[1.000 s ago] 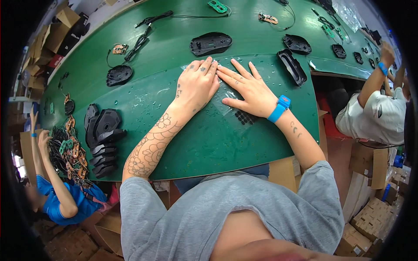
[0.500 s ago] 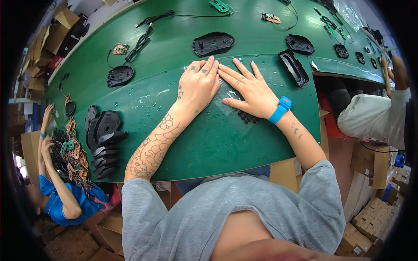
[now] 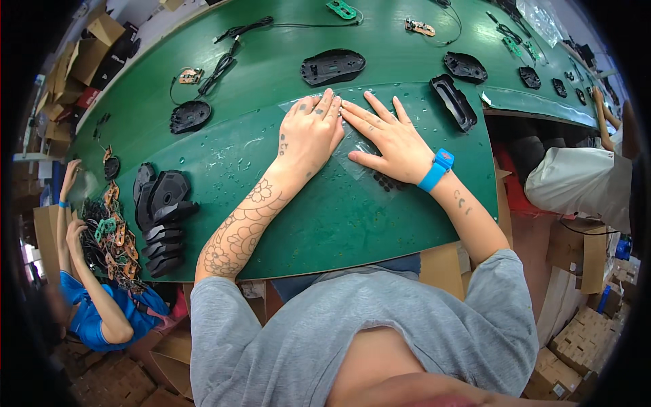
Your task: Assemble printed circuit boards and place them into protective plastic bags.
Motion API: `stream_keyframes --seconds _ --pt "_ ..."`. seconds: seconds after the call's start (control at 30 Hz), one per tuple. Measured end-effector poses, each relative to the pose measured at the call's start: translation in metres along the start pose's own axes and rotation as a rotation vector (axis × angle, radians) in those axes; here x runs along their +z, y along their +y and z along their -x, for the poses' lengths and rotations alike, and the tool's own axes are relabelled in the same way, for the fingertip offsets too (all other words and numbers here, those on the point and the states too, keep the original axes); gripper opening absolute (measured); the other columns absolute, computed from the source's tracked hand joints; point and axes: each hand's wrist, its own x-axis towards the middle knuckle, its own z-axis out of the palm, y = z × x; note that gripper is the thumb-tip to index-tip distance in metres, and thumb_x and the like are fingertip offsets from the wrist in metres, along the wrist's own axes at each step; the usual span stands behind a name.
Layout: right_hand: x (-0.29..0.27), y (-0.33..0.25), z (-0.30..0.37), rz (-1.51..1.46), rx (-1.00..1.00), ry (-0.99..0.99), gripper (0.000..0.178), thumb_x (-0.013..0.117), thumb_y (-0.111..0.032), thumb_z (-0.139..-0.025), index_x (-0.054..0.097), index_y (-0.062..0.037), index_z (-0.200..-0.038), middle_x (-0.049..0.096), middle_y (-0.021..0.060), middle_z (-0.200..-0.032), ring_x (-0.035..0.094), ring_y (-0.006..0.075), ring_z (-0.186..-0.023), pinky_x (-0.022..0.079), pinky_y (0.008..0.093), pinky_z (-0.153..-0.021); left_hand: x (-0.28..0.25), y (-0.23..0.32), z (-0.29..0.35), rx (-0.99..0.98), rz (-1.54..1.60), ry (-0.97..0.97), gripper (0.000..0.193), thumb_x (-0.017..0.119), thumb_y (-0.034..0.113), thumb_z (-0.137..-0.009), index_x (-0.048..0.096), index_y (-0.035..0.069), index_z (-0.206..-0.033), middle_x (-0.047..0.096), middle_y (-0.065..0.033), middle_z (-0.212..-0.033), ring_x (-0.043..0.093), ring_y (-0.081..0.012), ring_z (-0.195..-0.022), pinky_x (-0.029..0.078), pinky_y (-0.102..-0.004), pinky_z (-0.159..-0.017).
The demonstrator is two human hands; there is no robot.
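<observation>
My left hand point(image 3: 310, 133) rests on a clear plastic sheet point(image 3: 354, 150), its fingers bent and pressed together and the thumb mostly out of sight. Whatever its fingertips pinch is too small to make out. Beside it, my right hand point(image 3: 392, 146) lies open and flat across the same sheet, fingers spread, index fingertip close to the left fingertips. Small black pads point(image 3: 388, 182) show on the sheet under the right palm. Just beyond the hands is a black mouse base shell point(image 3: 332, 67). A long black tray-shaped part point(image 3: 453, 103) sits to the right.
Stacked black mouse shells point(image 3: 166, 193) stand left of my forearm. Farther off lie more shells point(image 3: 190, 117), a cable point(image 3: 220, 71) and a green circuit board point(image 3: 342, 9). A co-worker in a blue shirt point(image 3: 95, 315) handles boards at the left; another person point(image 3: 576, 180) is at the right.
My hands keep nearly the same pose on the sheet. The view has shifted slightly. At the far right, the other person's arm has moved a little.
</observation>
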Motion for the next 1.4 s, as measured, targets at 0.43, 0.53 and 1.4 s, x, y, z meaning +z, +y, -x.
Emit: stream_keyframes --seconds 0.43,0.53,1.4 --pt "0.0004 0.0016 0.0023 0.023 0.004 0.012 0.074 0.060 -0.048 -0.093 0.034 -0.0191 -0.156 0.033 -0.0022 -0.162 0.017 0.0287 -0.153 0.013 0.0638 -0.120 -0.0026 0.0062 0.0015 -0.012 -0.035 -0.020 0.035 0.070 0.017 -0.081 0.072 0.004 -0.113 0.071 -0.0112 -0.120 0.065 -0.0238 -0.096 0.055 -0.0343 -0.086" --pt "0.0019 0.0029 0.0037 0.039 0.004 0.012 0.074 0.060 -0.048 -0.093 0.034 -0.0189 -0.156 0.033 -0.0022 -0.162 0.017 0.0286 -0.153 0.014 0.0641 -0.120 -0.0031 0.0068 0.0034 -0.006 -0.059 -0.038 0.035 0.070 0.017 -0.083 0.071 0.006 -0.116 0.070 -0.0101 -0.123 0.065 -0.0230 -0.097 0.055 -0.0324 -0.085" --pt "0.0035 0.0010 0.0084 0.162 0.029 0.017 0.073 0.054 -0.051 -0.096 0.032 -0.0180 -0.157 0.031 -0.0030 -0.163 0.017 0.0290 -0.153 0.013 0.0644 -0.120 -0.0038 0.0036 0.0037 0.013 0.038 -0.104 0.039 0.070 0.020 -0.082 0.070 0.007 -0.119 0.069 -0.0120 -0.124 0.063 -0.0249 -0.101 0.049 -0.0387 -0.095"
